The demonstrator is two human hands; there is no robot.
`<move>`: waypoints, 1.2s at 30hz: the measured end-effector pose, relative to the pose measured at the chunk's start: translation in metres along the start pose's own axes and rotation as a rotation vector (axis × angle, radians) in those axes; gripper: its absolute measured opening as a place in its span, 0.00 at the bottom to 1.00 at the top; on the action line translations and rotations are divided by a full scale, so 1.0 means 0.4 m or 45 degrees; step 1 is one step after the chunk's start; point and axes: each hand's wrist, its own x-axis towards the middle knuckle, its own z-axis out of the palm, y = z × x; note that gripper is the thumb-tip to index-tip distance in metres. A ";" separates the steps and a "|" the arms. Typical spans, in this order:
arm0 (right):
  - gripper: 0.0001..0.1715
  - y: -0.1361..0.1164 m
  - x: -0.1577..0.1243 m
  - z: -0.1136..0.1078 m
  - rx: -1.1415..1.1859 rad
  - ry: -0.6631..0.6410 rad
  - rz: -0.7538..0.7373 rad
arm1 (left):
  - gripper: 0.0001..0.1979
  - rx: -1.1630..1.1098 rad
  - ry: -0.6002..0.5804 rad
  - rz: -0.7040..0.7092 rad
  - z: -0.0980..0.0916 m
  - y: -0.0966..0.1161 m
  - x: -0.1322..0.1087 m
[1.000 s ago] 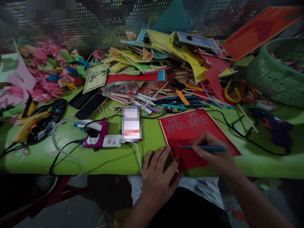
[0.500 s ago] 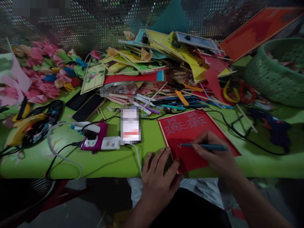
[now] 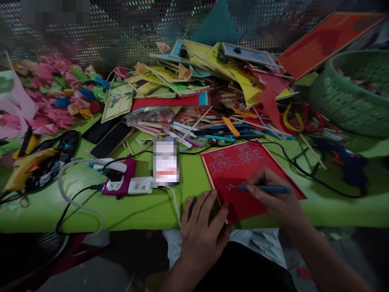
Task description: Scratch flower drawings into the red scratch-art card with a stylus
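Note:
A red framed card [image 3: 243,170] lies on the green table [image 3: 152,207] near its front edge, with pale line drawings along its top. My right hand [image 3: 272,196] is closed around a blue pen [image 3: 264,189] whose tip rests on the card beside a short zigzag line. My left hand [image 3: 202,225] lies flat with fingers spread on the card's lower left corner and the table edge.
A phone [image 3: 165,161] and a purple power strip [image 3: 120,182] with cables sit left of the card. Behind are loose pens [image 3: 194,136], a heap of coloured cards [image 3: 212,69], paper flowers [image 3: 54,97], glue guns [image 3: 346,160], scissors [image 3: 300,117] and a green basket [image 3: 352,89].
The pen tip has drawn a small zigzag line leftward on the red card. My left hand has stayed on the card's corner. The view has shifted slightly.

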 end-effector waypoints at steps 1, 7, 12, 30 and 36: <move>0.13 0.001 -0.001 -0.001 0.022 -0.002 0.006 | 0.18 0.001 0.001 0.003 0.000 0.000 0.001; 0.12 0.010 -0.003 -0.003 0.063 -0.002 0.033 | 0.19 0.001 0.005 0.004 0.000 -0.002 0.001; 0.10 0.014 -0.004 -0.004 0.065 -0.021 0.022 | 0.19 0.000 0.006 0.010 0.002 0.000 0.000; 0.10 0.009 0.007 0.010 -0.038 0.151 -0.095 | 0.16 -0.029 0.048 0.004 0.011 -0.004 -0.003; 0.10 0.022 -0.001 0.003 0.035 0.168 -0.076 | 0.17 -0.024 0.030 0.006 0.007 -0.002 0.000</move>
